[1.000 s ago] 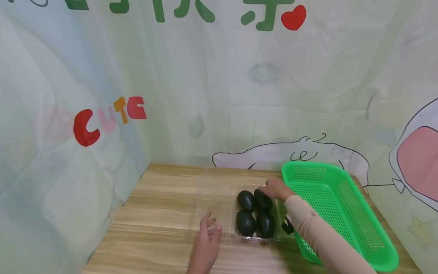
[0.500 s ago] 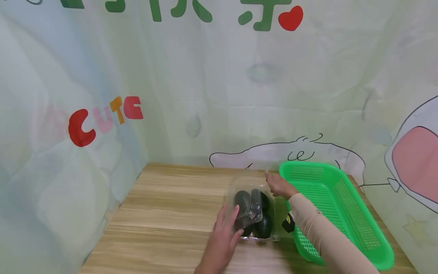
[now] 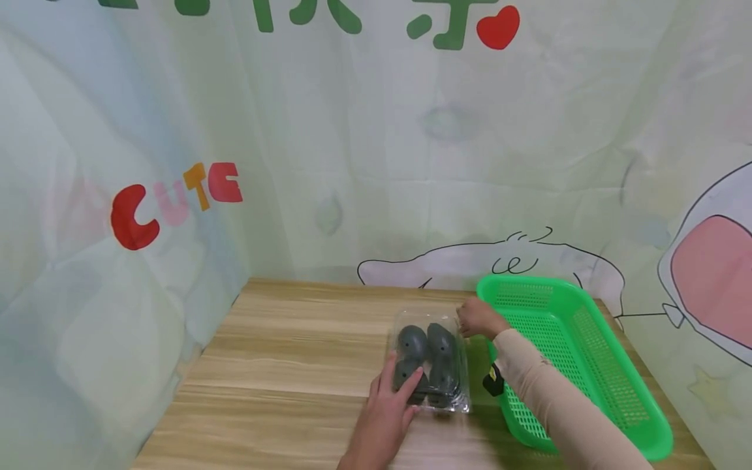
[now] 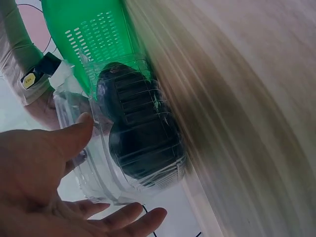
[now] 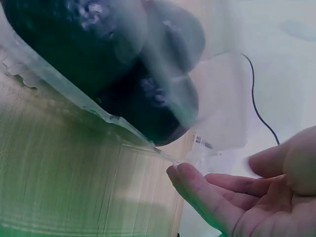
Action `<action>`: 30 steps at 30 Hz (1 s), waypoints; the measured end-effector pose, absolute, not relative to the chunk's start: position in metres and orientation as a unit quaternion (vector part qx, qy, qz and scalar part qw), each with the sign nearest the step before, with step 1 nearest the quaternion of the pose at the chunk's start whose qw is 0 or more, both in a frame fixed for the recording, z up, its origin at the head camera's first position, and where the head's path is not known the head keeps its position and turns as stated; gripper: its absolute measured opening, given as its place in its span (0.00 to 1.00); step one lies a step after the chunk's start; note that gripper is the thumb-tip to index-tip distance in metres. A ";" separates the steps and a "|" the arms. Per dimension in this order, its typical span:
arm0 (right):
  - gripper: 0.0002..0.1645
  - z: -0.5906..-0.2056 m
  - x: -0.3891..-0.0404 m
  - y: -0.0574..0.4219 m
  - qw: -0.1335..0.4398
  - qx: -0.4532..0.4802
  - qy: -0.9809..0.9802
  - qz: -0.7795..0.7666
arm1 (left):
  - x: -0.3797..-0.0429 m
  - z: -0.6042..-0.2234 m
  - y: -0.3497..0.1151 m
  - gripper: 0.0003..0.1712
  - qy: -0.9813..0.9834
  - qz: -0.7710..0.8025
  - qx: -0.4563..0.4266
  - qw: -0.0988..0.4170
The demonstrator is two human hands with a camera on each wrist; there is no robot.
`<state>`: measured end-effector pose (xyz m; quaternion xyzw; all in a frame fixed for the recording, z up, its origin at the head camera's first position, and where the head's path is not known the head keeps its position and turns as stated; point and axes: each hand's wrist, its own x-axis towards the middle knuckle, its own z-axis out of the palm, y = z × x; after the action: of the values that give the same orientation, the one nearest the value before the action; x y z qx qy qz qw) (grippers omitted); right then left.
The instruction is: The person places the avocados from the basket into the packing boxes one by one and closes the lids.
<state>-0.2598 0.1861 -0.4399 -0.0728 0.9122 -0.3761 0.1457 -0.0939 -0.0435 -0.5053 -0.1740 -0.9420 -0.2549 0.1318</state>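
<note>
A clear plastic clamshell box (image 3: pixel 464 391) on the table holds several dark avocados (image 3: pixel 412 343). Its hinged lid (image 3: pixel 411 318) lies over them, and a gap shows between lid and base in the left wrist view. My left hand (image 3: pixel 382 411) rests on the lid's near left part with fingers spread; its thumb (image 4: pixel 76 136) reaches over the lid. At the far right corner is my right hand (image 3: pixel 478 318). Its fingertips (image 5: pixel 187 173) touch the box's thin rim, while the thumb stands apart from the fingers.
A green perforated plastic basket (image 3: pixel 652 431) stands right of the box, under my right forearm. A black device (image 3: pixel 493 380) with a yellow label sits at my right wrist. A printed cloth backdrop (image 3: pixel 329 163) borders the wooden table (image 3: pixel 282 352) behind and at the left.
The lid has swung from lying open at the left over onto the avocados, with my left hand following it rightward. My right hand has left an avocado for the far right corner.
</note>
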 end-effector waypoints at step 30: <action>0.25 -0.461 -0.273 0.170 0.180 0.022 0.910 -0.373 | -0.093 -0.505 -0.051 0.37 -0.950 -0.222 -0.180 0.127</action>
<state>-0.2734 0.1696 -0.4615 0.0220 0.9101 -0.3727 0.1799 -0.0930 -0.0515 -0.5049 -0.1797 -0.9500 -0.2217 0.1267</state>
